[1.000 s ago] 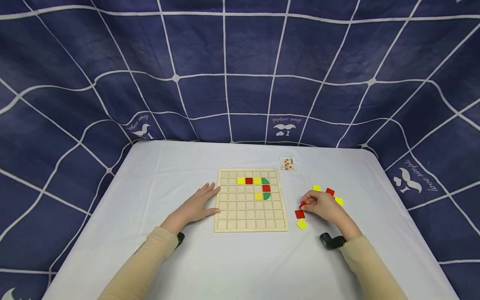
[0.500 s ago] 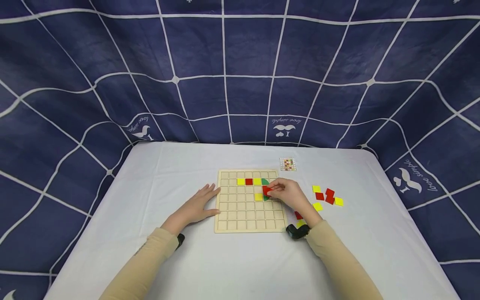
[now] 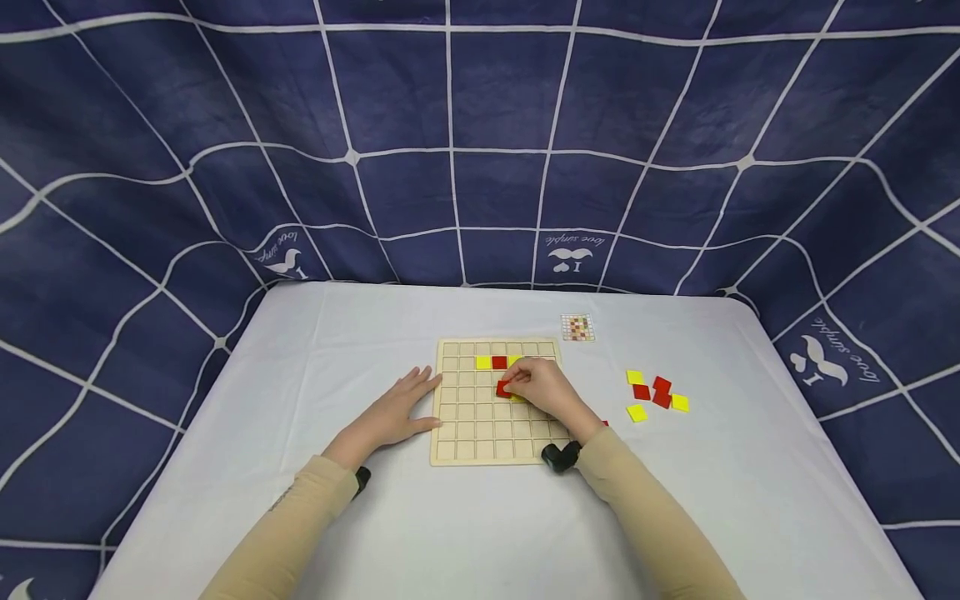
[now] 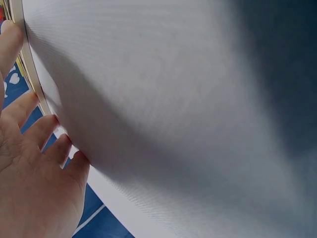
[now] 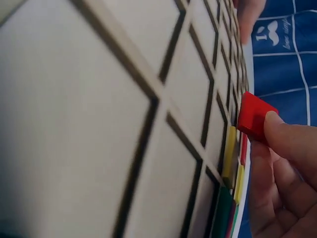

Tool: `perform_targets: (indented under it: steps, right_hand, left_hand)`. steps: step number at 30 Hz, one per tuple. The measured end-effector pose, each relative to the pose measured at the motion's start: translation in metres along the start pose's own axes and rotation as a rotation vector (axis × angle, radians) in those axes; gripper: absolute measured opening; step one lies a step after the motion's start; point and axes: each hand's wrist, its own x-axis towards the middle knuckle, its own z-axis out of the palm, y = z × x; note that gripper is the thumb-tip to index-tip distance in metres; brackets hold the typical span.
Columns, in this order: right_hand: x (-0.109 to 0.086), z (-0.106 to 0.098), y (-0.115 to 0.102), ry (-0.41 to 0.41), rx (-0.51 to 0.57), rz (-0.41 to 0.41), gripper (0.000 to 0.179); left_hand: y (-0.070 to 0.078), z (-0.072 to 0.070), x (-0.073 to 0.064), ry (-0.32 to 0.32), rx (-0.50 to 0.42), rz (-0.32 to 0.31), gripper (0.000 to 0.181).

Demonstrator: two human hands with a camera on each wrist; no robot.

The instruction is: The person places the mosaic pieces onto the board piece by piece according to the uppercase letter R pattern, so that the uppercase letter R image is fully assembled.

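Observation:
A wooden grid board (image 3: 472, 429) lies on the white table. My right hand (image 3: 543, 387) is over its upper right part and pinches a red square tile (image 5: 253, 116) between thumb and fingers. In the head view that tile sits just left of a yellow tile in the grid. A yellow tile (image 3: 483, 362) and a red tile (image 3: 499, 362) lie side by side in an upper row. Green pieces (image 5: 222, 213) show in the right wrist view; in the head view my hand hides them. With fingers spread, my left hand (image 3: 392, 410) touches the board's left edge.
Right of the board lie loose tiles, among them a yellow tile (image 3: 637, 412) and a red tile (image 3: 641, 392). Behind the board's right corner is a small printed pattern card (image 3: 577, 327). A dark blue checked cloth (image 3: 495, 192) surrounds the table.
My right hand has picked a red tile from the loose ones on the right and carried it left over the board. My left hand has stayed at the board's edge.

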Motion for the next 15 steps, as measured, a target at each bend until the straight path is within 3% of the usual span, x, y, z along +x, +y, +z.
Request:
perform_targets:
  steps: [11,15]
  right_hand:
    - [0.002,0.0058,-0.0032,-0.004,-0.185,-0.073,0.006]
    - [-0.0004,0.003,-0.0052,-0.024,-0.177,-0.058,0.012]
  left_hand:
    - [-0.0002,-0.0011,0.0004,-0.014,0.005,0.011,0.082]
    - [-0.0007,-0.0008,0.0006,-0.013,0.0,0.014,0.082]
